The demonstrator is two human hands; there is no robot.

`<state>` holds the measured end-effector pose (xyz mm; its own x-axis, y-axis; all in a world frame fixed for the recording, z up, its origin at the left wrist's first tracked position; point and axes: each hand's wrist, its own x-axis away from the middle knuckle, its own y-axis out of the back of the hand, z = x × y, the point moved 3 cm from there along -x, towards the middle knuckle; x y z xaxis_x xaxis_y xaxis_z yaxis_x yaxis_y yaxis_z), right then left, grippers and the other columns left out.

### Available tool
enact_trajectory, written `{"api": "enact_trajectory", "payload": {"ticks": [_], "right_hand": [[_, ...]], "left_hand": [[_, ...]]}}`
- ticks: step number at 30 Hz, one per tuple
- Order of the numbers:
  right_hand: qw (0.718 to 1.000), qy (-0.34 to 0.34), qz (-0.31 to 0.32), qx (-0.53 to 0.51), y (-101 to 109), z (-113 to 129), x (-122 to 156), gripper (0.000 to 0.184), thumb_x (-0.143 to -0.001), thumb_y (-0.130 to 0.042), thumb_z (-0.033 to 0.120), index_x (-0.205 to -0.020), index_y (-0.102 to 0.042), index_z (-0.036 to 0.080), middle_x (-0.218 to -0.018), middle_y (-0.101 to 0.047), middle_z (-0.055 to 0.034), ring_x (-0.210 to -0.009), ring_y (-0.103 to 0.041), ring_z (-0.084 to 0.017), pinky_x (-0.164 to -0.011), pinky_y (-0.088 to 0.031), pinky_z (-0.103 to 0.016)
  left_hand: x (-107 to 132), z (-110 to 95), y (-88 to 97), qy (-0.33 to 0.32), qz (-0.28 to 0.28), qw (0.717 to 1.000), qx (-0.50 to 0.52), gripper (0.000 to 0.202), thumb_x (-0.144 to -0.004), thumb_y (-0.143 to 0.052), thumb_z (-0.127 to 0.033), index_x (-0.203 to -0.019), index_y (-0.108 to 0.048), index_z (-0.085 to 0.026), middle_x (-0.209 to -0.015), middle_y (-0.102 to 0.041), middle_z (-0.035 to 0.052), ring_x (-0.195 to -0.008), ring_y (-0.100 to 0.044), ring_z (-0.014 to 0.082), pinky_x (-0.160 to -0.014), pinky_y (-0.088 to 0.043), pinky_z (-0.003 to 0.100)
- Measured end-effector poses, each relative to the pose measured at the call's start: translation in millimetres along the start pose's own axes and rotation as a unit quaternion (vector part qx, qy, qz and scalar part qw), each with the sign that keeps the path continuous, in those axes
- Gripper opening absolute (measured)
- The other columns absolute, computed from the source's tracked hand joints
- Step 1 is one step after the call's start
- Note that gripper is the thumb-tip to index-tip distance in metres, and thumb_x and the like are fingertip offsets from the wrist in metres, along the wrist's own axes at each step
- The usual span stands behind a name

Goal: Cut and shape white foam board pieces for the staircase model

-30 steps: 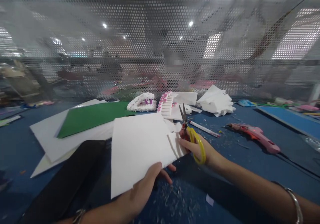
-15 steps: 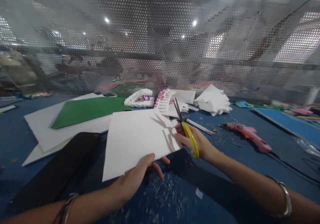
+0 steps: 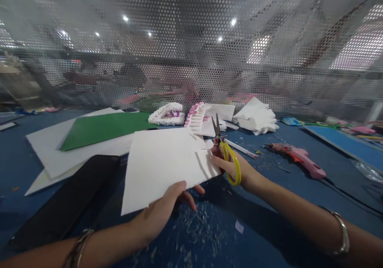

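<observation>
Pink glue gun (image 3: 299,159) near yellow scissors (image 3: 223,146)

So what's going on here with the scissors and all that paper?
A person's left hand holds a white sheet by its near edge, above the blue table. The right hand grips yellow-handled scissors at the sheet's right edge, where narrow strips are already cut. A pink glue gun lies off to the right, untouched.
</observation>
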<state>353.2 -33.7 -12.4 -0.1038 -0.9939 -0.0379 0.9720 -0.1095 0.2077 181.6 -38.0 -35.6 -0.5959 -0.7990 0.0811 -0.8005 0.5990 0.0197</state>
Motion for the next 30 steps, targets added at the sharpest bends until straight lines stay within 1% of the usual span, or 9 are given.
{"api": "enact_trajectory", "payload": {"ticks": [3, 6, 8, 12, 16, 19, 22, 27, 30], "right_hand": [[0.998, -0.004, 0.032, -0.046, 1.2, -4.1, 0.2, 0.025, -0.062, -0.061, 0.035, -0.073, -0.044, 0.020, -0.057, -0.041, 0.0066, -0.046, -0.039, -0.008, -0.043, -0.030, -0.022], [0.992, -0.008, 0.076, -0.097, 0.4, -1.7, 2.6, 0.022, -0.066, -0.060, 0.036, -0.071, -0.045, 0.021, -0.057, -0.041, 0.0067, -0.046, -0.039, -0.008, -0.043, -0.030, -0.022], [0.989, -0.001, 0.085, -0.118, -1.0, 5.0, 5.9, 0.020, -0.066, -0.059, 0.035, -0.067, -0.045, 0.021, -0.056, -0.041, 0.0065, -0.046, -0.039, -0.008, -0.044, -0.031, -0.022], [0.990, 0.016, 0.064, -0.126, -8.2, 16.6, 14.3, 0.019, -0.066, -0.057, 0.031, -0.057, -0.045, 0.020, -0.050, -0.045, 0.0046, -0.047, -0.042, -0.009, -0.048, -0.034, -0.024], [0.983, 0.015, 0.047, -0.174, -21.8, 13.6, 23.0, 0.015, -0.063, -0.059, 0.030, -0.064, -0.049, 0.019, -0.049, -0.050, 0.0040, -0.045, -0.045, -0.010, -0.047, -0.035, -0.025], [0.978, 0.017, 0.038, -0.205, -31.6, 10.4, 29.8, 0.013, -0.064, -0.058, 0.030, -0.067, -0.051, 0.020, -0.050, -0.052, 0.0036, -0.045, -0.047, -0.010, -0.047, -0.037, -0.025], [0.980, 0.021, 0.030, -0.194, -37.1, 11.3, 34.8, 0.013, -0.064, -0.056, 0.031, -0.060, -0.051, 0.020, -0.049, -0.052, 0.0027, -0.046, -0.048, -0.010, -0.049, -0.038, -0.026], [0.984, 0.019, 0.034, -0.171, -38.8, 16.1, 37.0, 0.012, -0.060, -0.056, 0.031, -0.057, -0.050, 0.021, -0.047, -0.051, 0.0025, -0.045, -0.048, -0.012, -0.047, -0.038, -0.027], [0.986, 0.015, 0.038, -0.160, -37.7, 15.7, 36.6, 0.010, -0.060, -0.056, 0.030, -0.059, -0.051, 0.021, -0.049, -0.051, 0.0025, -0.046, -0.047, -0.011, -0.048, -0.037, -0.027]], "left_hand": [[0.1, 1.4, -0.7, -0.009, 0.010, 0.999, 0.035, 0.030, -0.075, -0.037, -0.035, -0.076, -0.061, -0.017, -0.078, -0.062, 0.0032, -0.057, -0.052, 0.0145, -0.076, -0.034, 0.033], [-0.1, 3.6, 0.1, -0.017, 0.018, 0.997, 0.076, 0.029, -0.076, -0.037, -0.034, -0.078, -0.061, -0.018, -0.078, -0.062, 0.0026, -0.058, -0.051, 0.0140, -0.071, -0.036, 0.031], [-0.7, 3.4, 1.8, -0.025, 0.015, 0.996, 0.079, 0.028, -0.075, -0.039, -0.034, -0.076, -0.061, -0.017, -0.076, -0.062, 0.0036, -0.059, -0.050, 0.0143, -0.069, -0.036, 0.031], [-3.4, -6.0, 3.8, -0.083, -0.007, 0.995, 0.060, 0.022, -0.071, -0.046, -0.034, -0.068, -0.059, -0.016, -0.071, -0.060, 0.0042, -0.058, -0.049, 0.0138, -0.064, -0.038, 0.029], [-4.9, -16.5, -3.4, -0.121, -0.003, 0.992, 0.015, 0.018, -0.068, -0.049, -0.033, -0.069, -0.054, -0.016, -0.057, -0.052, -0.0007, -0.056, -0.047, 0.0128, -0.058, -0.038, 0.026], [-4.4, -19.3, -9.0, -0.120, -0.004, 0.993, 0.012, 0.015, -0.068, -0.049, -0.032, -0.068, -0.049, -0.017, -0.056, -0.049, -0.0020, -0.054, -0.045, 0.0117, -0.054, -0.038, 0.024], [-2.9, -19.5, -10.5, -0.116, -0.014, 0.993, 0.035, 0.016, -0.070, -0.047, -0.032, -0.074, -0.050, -0.016, -0.063, -0.051, 0.0003, -0.056, -0.047, 0.0115, -0.054, -0.040, 0.023], [-1.8, -20.0, -9.6, -0.121, -0.003, 0.991, 0.057, 0.016, -0.071, -0.046, -0.031, -0.071, -0.049, -0.015, -0.060, -0.050, 0.0007, -0.053, -0.047, 0.0112, -0.050, -0.040, 0.022], [-4.5, -18.1, -6.0, -0.118, -0.018, 0.992, 0.042, 0.016, -0.071, -0.046, -0.031, -0.068, -0.049, -0.016, -0.058, -0.050, -0.0005, -0.048, -0.044, 0.0094, -0.046, -0.038, 0.021]]}}
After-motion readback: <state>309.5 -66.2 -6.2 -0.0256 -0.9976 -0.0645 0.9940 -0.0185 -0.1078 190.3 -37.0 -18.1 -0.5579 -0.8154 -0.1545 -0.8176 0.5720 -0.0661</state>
